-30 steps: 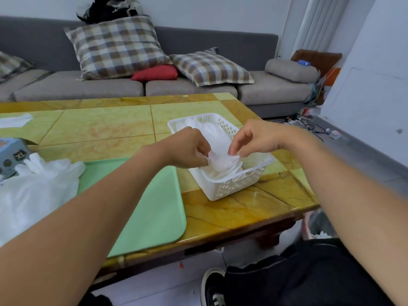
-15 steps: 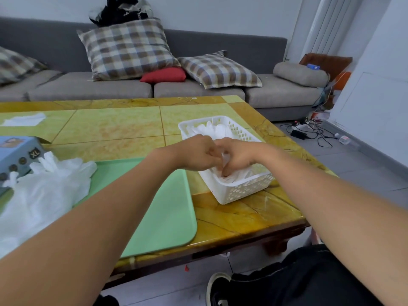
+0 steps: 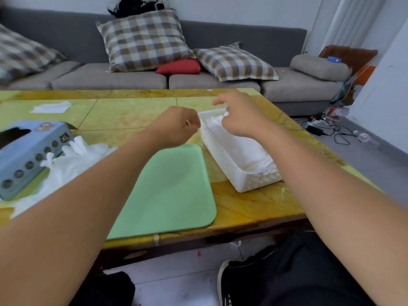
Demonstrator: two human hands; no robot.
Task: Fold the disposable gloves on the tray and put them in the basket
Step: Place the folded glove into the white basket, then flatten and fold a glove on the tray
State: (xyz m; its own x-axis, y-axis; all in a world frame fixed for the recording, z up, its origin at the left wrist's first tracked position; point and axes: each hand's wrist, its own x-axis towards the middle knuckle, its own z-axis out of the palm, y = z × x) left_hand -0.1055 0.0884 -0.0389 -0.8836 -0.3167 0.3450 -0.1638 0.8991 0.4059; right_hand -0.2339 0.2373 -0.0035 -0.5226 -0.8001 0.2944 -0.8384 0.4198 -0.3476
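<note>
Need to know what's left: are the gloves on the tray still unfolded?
Unfolded: the gloves lie crumpled and spread on the green tray's left side, untouched by either hand.

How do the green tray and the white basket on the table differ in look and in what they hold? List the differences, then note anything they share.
The green tray is flat, solid and shallow-rimmed; the white basket is deep with perforated walls. The tray's right part lies bare, with loose gloves heaped toward its left; the basket already holds gloves inside. Neither hand touches the tray, while the right hand is over the basket's far end. Both are rectangular and sit side by side on the yellow table.
</note>
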